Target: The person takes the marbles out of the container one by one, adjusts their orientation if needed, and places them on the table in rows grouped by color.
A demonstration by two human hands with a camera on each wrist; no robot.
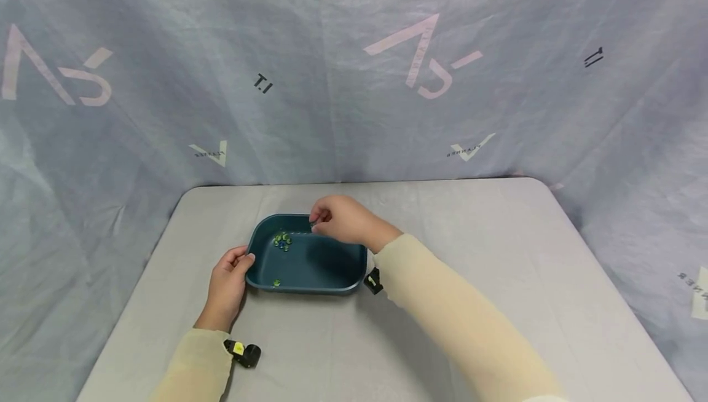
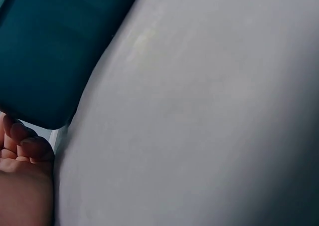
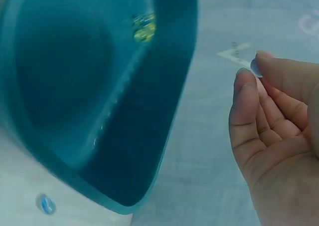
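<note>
Left hand (image 1: 227,282) holds the tray (image 1: 321,264); right hand (image 1: 345,219) above its rim.

Teal tray (image 1: 332,276), shallow, rounded corners, flat on the desk (image 1: 498,254). Cluster of small green and blue beads (image 1: 283,241) inside near the far-left corner; one more bead (image 1: 276,282) by the near wall.

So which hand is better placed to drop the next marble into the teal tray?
The right hand: it hangs over the tray's far rim and seems to pinch a small marble at its fingertips. The left hand holds the tray's near-left corner.
</note>
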